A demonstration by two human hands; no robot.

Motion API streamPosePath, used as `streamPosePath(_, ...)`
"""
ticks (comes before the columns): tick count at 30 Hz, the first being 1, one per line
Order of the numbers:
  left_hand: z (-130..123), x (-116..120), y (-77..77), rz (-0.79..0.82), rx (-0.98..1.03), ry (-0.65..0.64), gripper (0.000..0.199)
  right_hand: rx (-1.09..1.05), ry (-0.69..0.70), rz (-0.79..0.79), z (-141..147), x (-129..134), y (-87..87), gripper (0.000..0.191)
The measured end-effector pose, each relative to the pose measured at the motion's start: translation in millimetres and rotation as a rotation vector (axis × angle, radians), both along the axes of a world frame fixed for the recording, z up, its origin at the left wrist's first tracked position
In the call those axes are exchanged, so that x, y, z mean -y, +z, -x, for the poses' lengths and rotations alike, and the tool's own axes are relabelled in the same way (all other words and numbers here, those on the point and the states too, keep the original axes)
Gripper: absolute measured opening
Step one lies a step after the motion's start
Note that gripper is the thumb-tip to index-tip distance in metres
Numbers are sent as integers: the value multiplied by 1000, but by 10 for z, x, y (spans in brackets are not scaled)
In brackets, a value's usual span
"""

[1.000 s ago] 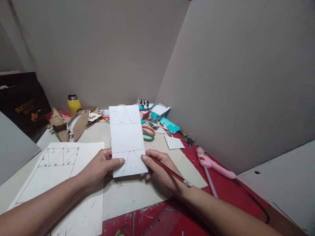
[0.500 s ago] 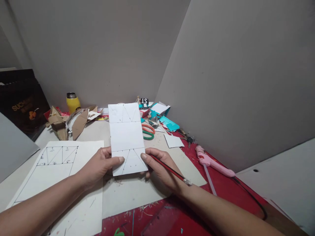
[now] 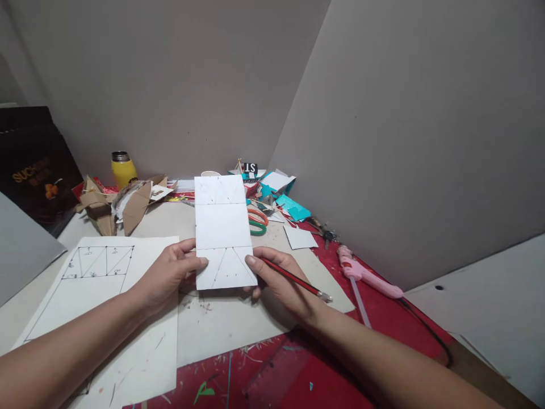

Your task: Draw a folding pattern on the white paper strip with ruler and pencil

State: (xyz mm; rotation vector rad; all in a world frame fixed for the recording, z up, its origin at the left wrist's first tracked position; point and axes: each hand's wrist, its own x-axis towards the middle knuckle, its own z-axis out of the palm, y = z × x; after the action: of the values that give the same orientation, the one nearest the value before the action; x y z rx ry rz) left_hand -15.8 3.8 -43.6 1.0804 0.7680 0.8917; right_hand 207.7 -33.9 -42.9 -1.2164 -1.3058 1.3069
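Observation:
A white rectangular card (image 3: 222, 224), ruled with straight and slanted pencil lines near its top and bottom, is held up above the table. My left hand (image 3: 176, 268) grips its lower left edge, thumb on the front and fingers behind. At the lower right edge, my right hand (image 3: 276, 278) pinches the card the same way. A red and black pencil (image 3: 293, 277) also rests in my right hand, its metal end toward my wrist. Under my left forearm lies a large white sheet (image 3: 149, 329) with a drawn, labelled pattern of triangles.
Orange and green-handled scissors (image 3: 258, 228) lie behind the card. A pink glue gun (image 3: 370, 274) with a cord is at the right on red cloth. Cardboard pieces (image 3: 138, 207), a yellow bottle (image 3: 123, 169) and teal scraps (image 3: 293, 207) line the back. A black box (image 3: 36, 170) stands left.
The card is tilted back a little more and sits slightly further right against the background. Both hands keep their hold, and the whole view has shifted slightly.

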Motion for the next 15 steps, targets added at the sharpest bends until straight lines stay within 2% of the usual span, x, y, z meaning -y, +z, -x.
streamPosePath(7,25,-22,14,13,-2,32,40,-1,16,56,-28,-19,-7,39)
streamPosePath(15,7,25,-1,69,-37,-25,39,135,64,56,-156,91,135,38)
